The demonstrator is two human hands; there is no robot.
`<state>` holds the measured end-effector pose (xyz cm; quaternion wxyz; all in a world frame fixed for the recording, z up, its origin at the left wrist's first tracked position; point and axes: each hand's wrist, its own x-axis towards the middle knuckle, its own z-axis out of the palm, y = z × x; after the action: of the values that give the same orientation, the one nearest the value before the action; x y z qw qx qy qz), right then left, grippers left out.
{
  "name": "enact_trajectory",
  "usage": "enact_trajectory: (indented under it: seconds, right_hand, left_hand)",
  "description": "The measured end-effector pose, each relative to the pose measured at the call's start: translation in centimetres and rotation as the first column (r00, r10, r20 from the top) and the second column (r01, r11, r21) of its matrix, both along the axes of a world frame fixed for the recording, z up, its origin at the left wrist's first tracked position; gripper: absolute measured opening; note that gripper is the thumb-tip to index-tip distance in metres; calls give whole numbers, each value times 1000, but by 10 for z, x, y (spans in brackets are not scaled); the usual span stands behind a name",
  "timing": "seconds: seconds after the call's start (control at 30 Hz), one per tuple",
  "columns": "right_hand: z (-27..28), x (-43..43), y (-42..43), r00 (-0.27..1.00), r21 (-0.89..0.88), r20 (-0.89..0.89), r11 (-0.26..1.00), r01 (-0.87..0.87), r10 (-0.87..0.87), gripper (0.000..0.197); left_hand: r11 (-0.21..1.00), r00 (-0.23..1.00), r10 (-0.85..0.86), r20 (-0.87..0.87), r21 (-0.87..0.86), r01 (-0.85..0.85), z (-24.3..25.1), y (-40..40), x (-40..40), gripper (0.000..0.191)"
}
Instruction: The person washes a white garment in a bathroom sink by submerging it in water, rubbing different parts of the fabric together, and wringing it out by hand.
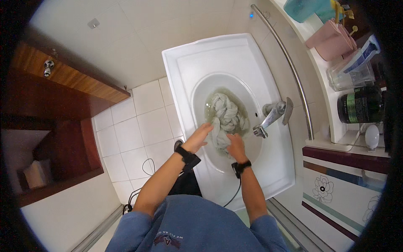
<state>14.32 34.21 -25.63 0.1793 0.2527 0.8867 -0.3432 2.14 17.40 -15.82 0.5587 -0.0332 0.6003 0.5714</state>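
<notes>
A bunched, twisted pale cloth (225, 110) lies soaking in cloudy greyish water inside the oval basin of a white washbasin (217, 60). Over the basin's left edge is my left hand (199, 137), its fingers apart and holding nothing, close to the cloth. My right hand (236, 147) is at the lower part of the cloth with its fingers pointing down. Its fingertips are partly hidden, so whether they grip the fabric is unclear. Both wrists wear black bands. A chrome faucet (272, 119) reaches over the basin from the right, with no water seen flowing.
A metal rail (288, 63) runs along the wall beside the washbasin. On the white shelf (327, 104) stand pink cups (335, 41), a clear cup (349, 75) holding a tube, and a dark jar (360, 105). At left, a wooden cabinet door (78, 80) hangs open. Cables trail near my body.
</notes>
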Motion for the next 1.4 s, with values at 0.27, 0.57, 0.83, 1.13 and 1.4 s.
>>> enact_trajectory:
  seconds: [0.27,0.57,0.83,1.13,1.4]
  right_hand:
    - [138,35,-5,763,-426,-567,903,52,-311,39]
    - [134,55,3,891,-117,-453,990,-76,15,84]
    - [65,30,4,826,-232,-537,971,51,-171,101]
    - [70,14,31,940,-492,-278,870,38,-199,80]
    - [65,19,37,994,-298,49,948,111,-101,56]
  left_hand:
    - [927,768,105,631,218,-306,-36,66,49,70]
    - [920,849,337,407,50,-390,-74,72,71,33]
    - [983,956,115,-269,168,-71,-33,84,61,28]
    - [891,417,-223,-881,-11,454,27,96,29,25]
    - [945,772,-264,-578,6,327,-31,78,28,59]
